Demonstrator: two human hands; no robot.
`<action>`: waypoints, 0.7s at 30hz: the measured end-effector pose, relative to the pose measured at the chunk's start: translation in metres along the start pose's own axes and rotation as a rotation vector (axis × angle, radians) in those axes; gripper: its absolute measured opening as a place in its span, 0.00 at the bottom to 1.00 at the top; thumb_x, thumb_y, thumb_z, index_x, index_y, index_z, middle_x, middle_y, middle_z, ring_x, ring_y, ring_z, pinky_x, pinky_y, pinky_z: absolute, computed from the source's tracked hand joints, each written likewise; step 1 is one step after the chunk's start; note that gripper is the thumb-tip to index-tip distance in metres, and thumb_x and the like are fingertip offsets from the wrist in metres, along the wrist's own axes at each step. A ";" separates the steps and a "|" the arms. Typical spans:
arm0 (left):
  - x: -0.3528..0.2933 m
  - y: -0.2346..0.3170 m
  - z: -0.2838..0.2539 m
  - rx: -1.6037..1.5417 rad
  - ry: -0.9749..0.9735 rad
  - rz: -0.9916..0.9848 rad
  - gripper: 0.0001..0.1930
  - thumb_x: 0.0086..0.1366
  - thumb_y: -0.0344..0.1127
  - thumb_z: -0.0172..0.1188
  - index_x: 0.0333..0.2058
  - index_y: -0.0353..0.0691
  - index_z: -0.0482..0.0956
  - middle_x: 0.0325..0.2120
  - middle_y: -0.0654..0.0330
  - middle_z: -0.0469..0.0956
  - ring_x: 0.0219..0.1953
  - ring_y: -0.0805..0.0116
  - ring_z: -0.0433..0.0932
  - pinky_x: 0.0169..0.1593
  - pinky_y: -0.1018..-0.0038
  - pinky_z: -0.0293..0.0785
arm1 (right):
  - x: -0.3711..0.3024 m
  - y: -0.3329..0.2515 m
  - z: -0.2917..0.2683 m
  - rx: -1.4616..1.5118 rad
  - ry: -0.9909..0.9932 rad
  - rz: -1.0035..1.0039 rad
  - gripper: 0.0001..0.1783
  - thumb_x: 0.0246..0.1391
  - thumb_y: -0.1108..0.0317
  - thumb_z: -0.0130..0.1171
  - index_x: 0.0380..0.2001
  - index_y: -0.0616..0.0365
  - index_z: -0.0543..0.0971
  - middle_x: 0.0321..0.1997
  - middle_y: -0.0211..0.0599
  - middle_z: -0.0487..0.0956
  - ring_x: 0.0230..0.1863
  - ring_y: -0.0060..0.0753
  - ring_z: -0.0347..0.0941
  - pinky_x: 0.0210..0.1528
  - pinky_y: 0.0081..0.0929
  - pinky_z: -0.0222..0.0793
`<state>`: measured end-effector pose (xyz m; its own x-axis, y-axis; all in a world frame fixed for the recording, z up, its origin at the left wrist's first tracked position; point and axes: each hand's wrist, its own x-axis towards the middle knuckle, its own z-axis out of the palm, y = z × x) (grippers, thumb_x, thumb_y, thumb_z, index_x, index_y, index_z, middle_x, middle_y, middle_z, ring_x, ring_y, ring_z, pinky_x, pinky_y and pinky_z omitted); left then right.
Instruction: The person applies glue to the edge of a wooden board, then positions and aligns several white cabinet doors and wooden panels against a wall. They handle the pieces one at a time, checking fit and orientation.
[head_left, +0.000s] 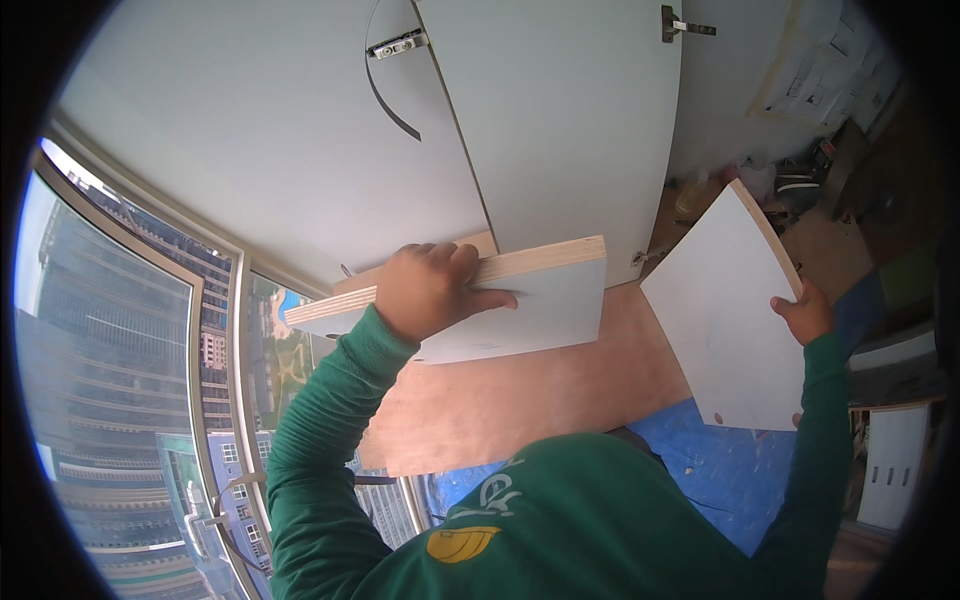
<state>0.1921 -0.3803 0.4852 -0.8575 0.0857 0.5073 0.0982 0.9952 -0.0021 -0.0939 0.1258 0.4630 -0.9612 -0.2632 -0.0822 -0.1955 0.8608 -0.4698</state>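
Window [110, 300] fills the left, tall buildings beyond. White wall panel [250, 130] upright at far side; second white panel [570, 110] right of it, dark seam between. Brown wooden sheet [480, 420] lies low, blue floor covering [710, 465] showing past its near edge and near right corner.

Right board [720, 310]: white face, bare wood edge, tilted, over the brown sheet's right edge, lower end over the blue covering; can't tell if it touches down. Two small round brownish marks near its bottom edge. Left board [540, 310]: white face, layered wood edge up, over the brown sheet's far edge, well apart from right board's grip side.

Left hand [425, 290] clamps left board's top edge, fingers over it, thumb on near face; fingertips hidden. Right hand [806, 314] grips right board's right edge, thumb on white face, other fingers mostly behind. Green sleeves [330, 440] on both arms.

Small stuff: papers [830, 75] upper right, hinge [398, 44] on wall panel, dark curved strip [388, 105] beside it.
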 end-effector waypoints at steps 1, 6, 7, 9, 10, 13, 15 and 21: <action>0.011 0.004 0.010 -0.014 -0.018 -0.007 0.38 0.46 0.72 0.78 0.19 0.43 0.68 0.11 0.60 0.69 0.15 0.58 0.74 0.23 0.65 0.73 | -0.001 -0.001 -0.001 0.001 0.001 0.003 0.28 0.54 0.65 0.74 0.56 0.65 0.81 0.46 0.51 0.88 0.47 0.47 0.85 0.53 0.39 0.78; 0.070 0.021 0.058 -0.074 -0.143 -0.084 0.35 0.51 0.72 0.75 0.26 0.41 0.78 0.16 0.58 0.77 0.20 0.53 0.81 0.26 0.60 0.77 | 0.000 0.002 -0.001 -0.003 -0.002 0.009 0.27 0.54 0.66 0.75 0.55 0.65 0.82 0.46 0.50 0.88 0.47 0.48 0.85 0.54 0.40 0.78; 0.077 0.021 0.071 -0.084 -0.157 -0.098 0.35 0.51 0.72 0.74 0.27 0.40 0.79 0.17 0.57 0.78 0.22 0.52 0.82 0.28 0.59 0.78 | 0.003 0.006 -0.003 0.003 -0.001 0.013 0.27 0.53 0.66 0.75 0.55 0.64 0.82 0.46 0.50 0.88 0.48 0.48 0.85 0.54 0.40 0.78; 0.099 0.026 0.075 -0.114 -0.198 -0.114 0.34 0.53 0.72 0.74 0.29 0.40 0.81 0.20 0.56 0.80 0.25 0.51 0.83 0.30 0.58 0.80 | 0.000 0.000 -0.004 0.012 -0.008 0.025 0.27 0.53 0.66 0.75 0.55 0.64 0.82 0.47 0.51 0.88 0.48 0.48 0.85 0.55 0.40 0.78; 0.107 0.021 0.073 -0.109 -0.425 -0.197 0.32 0.58 0.67 0.72 0.39 0.40 0.85 0.29 0.54 0.86 0.36 0.49 0.87 0.39 0.57 0.83 | 0.001 -0.002 -0.003 0.004 -0.003 0.009 0.27 0.53 0.66 0.75 0.55 0.64 0.82 0.47 0.51 0.88 0.48 0.48 0.85 0.55 0.40 0.78; 0.112 0.004 0.088 -0.083 -0.320 -0.194 0.34 0.56 0.71 0.72 0.33 0.40 0.83 0.23 0.56 0.82 0.29 0.51 0.85 0.35 0.56 0.81 | -0.004 -0.007 -0.005 0.007 0.004 0.002 0.29 0.53 0.66 0.75 0.57 0.65 0.81 0.48 0.52 0.88 0.48 0.49 0.85 0.55 0.40 0.78; 0.109 -0.006 0.099 -0.022 -0.232 -0.167 0.33 0.57 0.70 0.72 0.34 0.40 0.84 0.28 0.58 0.83 0.34 0.54 0.85 0.38 0.59 0.81 | -0.004 -0.011 -0.005 0.001 -0.002 0.002 0.29 0.52 0.65 0.75 0.57 0.64 0.81 0.48 0.52 0.88 0.48 0.50 0.85 0.55 0.40 0.78; 0.096 -0.015 0.118 0.084 -0.013 -0.026 0.30 0.63 0.60 0.71 0.51 0.39 0.84 0.50 0.60 0.78 0.52 0.60 0.77 0.53 0.64 0.76 | -0.004 -0.003 -0.002 -0.026 0.023 0.013 0.29 0.52 0.64 0.76 0.55 0.64 0.81 0.48 0.54 0.88 0.48 0.52 0.85 0.54 0.40 0.78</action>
<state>0.0492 -0.3811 0.4325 -0.8659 0.0602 0.4966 0.0342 0.9975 -0.0615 -0.0897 0.1254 0.4670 -0.9679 -0.2423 -0.0673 -0.1881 0.8753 -0.4455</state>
